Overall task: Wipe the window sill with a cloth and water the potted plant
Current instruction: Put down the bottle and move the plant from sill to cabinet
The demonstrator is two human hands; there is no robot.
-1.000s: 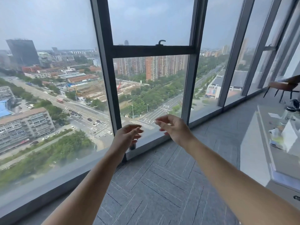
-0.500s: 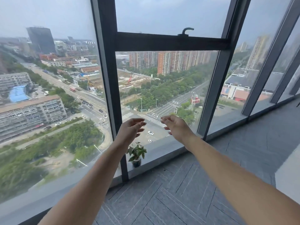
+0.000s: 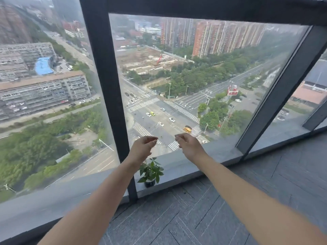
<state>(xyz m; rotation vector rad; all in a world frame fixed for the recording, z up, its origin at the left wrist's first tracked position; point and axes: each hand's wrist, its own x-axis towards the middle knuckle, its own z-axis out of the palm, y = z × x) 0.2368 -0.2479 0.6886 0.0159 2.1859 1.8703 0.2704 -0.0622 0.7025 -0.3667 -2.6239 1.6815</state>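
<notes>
The potted plant point(image 3: 150, 171) stands on the window sill point(image 3: 187, 167) just beside the dark upright of the window frame point(image 3: 109, 96), below and between the two outstretched hands. The left hand point(image 3: 141, 148) and the right hand point(image 3: 190, 146) both hang in front of the glass with fingers loosely curled and nothing in them; neither touches the sill or the plant. No cloth and no water vessel shows anywhere, so either part of the job would, I judge, need something fetched first. The plant looks small and light in its dark pot, near the sill's front edge: a sweeping wipe could knock it onto the carpeted floor point(image 3: 203, 218), and careless pouring could spill over the rim. The left forearm hides part of the sill behind it, motion blur softens both arms, and dust on the sill cannot be made out.
</notes>
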